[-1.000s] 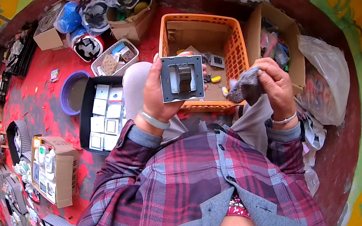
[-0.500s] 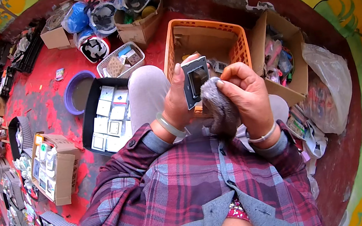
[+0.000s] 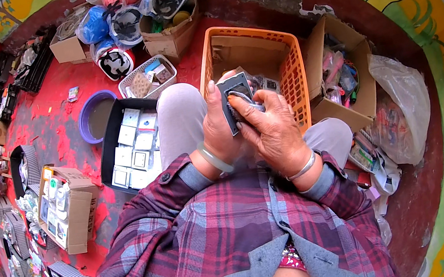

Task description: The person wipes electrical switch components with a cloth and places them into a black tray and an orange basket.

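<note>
My left hand point(image 3: 215, 133) grips a dark grey rectangular plate point(image 3: 234, 83) with an opening in its middle, tilted upright above my lap. The thumb lies along its left edge; the other fingers are hidden behind it. With its fingers bunched, my right hand point(image 3: 281, 132) presses a crumpled grey cloth point(image 3: 252, 105) against the face of the plate. Most of the cloth and the plate's lower part are covered by that hand. Just beyond both hands stands an orange plastic basket point(image 3: 298, 74) lined with cardboard, holding small items.
Left of my knee are a black tray point(image 3: 107, 152) of white square items and a purple basin point(image 3: 84, 116) of murky water. A small white basket point(image 3: 156, 91) sits ahead. Cardboard boxes point(image 3: 362, 75) and a clear plastic bag point(image 3: 403, 106) flank my right; another filled box point(image 3: 78, 214) stands left.
My right hand has moved left and turned over, bringing the cloth from beside the plate onto its face. My left hand keeps hold of the plate, nearly in place.
</note>
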`<state>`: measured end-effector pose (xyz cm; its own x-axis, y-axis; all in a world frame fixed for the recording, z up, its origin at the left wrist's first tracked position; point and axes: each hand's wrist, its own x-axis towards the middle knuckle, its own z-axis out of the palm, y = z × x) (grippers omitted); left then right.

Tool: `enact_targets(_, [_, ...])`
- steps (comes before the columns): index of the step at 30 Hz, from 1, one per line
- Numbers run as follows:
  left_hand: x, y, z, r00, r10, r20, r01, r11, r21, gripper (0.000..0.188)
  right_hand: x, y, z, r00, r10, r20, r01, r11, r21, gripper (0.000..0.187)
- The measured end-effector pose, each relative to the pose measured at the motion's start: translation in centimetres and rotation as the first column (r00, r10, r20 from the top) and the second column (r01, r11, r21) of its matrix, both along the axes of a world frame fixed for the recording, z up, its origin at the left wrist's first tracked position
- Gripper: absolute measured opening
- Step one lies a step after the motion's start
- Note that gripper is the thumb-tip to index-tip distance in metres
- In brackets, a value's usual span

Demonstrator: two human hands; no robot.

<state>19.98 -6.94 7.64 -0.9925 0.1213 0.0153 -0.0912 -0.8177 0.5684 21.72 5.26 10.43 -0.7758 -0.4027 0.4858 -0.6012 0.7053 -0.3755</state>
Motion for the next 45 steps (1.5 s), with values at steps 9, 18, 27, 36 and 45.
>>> enact_targets(9, [-0.3, 0.0, -0.6, 0.997, 0.000, -0.082, -0.017, 0.979, -0.204, 0.066, -0.5, 0.0, -0.2, 0.998, -0.015, -0.053, 0.000, 0.962, -0.274, 0.031])
enact_targets(18, [-0.1, 0.1, -1.7, 0.982, 0.015, -0.188, -0.069, 0.957, -0.282, 0.070, -0.2, -0.1, 0.0, 0.994, 0.059, 0.091, -0.039, 0.977, -0.209, 0.029])
enact_targets(27, [-0.4, -0.2, -2.4, 0.969, 0.105, -0.223, -0.178, 0.924, -0.337, 0.072, 0.1, -0.9, -0.4, 0.964, 0.094, 0.248, -0.017, 0.954, -0.298, 0.029])
enact_targets(36, [-1.1, -1.2, -2.1, 0.970, 0.160, -0.185, -0.213, 0.926, -0.312, 0.075, 0.6, -1.5, -0.6, 0.962, 0.081, 0.260, 0.009, 0.945, -0.328, 0.027])
enact_targets(45, [-0.8, -0.8, -1.9, 0.983, 0.082, -0.164, -0.117, 0.969, -0.219, 0.072, -0.1, -1.1, -0.3, 1.000, -0.018, 0.021, 0.025, 0.928, -0.372, 0.023])
